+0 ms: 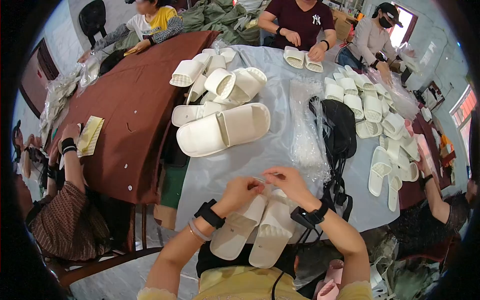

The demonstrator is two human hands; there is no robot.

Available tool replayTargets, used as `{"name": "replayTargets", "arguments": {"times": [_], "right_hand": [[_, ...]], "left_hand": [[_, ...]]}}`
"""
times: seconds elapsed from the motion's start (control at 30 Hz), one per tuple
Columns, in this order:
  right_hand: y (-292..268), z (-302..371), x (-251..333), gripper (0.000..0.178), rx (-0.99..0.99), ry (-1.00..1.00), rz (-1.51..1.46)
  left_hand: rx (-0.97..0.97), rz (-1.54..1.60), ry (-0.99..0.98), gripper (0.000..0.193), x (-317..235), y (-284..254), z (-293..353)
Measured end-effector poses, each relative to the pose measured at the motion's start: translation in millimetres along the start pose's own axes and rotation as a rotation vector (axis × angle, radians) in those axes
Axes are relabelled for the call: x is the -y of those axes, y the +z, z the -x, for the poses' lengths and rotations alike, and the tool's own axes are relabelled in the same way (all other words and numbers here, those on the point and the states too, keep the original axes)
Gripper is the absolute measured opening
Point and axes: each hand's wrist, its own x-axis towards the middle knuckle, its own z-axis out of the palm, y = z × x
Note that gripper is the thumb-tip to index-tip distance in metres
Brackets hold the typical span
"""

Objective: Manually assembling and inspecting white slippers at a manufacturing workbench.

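Note:
A pair of white slippers stands in front of me at the near table edge, heels toward my body. The left slipper (pixel 234 232) lies slightly apart from the right slipper (pixel 272 235) at the heels. My left hand (pixel 241 192) is closed above the left slipper's toe, fingertips pinched together. Just beside it, my right hand (pixel 290 185) reaches over the right slipper's toe with thumb and forefinger close together. Whatever thin thing lies between the fingertips is too small to make out. A black band is on each wrist.
Piled white slippers (pixel 225 127) lie ahead on the left; another heap (pixel 367 97) is on the right. Between them are a bundle of clear plastic strips (pixel 307 125) and a black bag (pixel 340 130). Co-workers surround the tables; one handles slippers (pixel 302 60) opposite. Pink slippers (pixel 332 280) sit low right.

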Motion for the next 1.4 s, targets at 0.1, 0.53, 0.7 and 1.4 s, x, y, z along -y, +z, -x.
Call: {"name": "replayTargets", "arguments": {"times": [0.1,0.53,0.7,1.4], "right_hand": [[-11,21,13,0.016,-0.189,-0.065,0.099],[13,109,4,0.018,-0.391,0.247,-0.024],[30,75,8,0.019,-0.458,0.048,-0.323],[53,67,-1,0.010,-0.449,-0.073,-0.091]], "left_hand": [[-0.150,-0.052,0.043,0.017,8,4,10],[-0.448,-0.113,0.126,0.010,2,13,45],[-0.425,-0.199,0.320,0.009,-8,22,50],[-0.265,0.370,0.167,0.011,-5,31,54]]}}
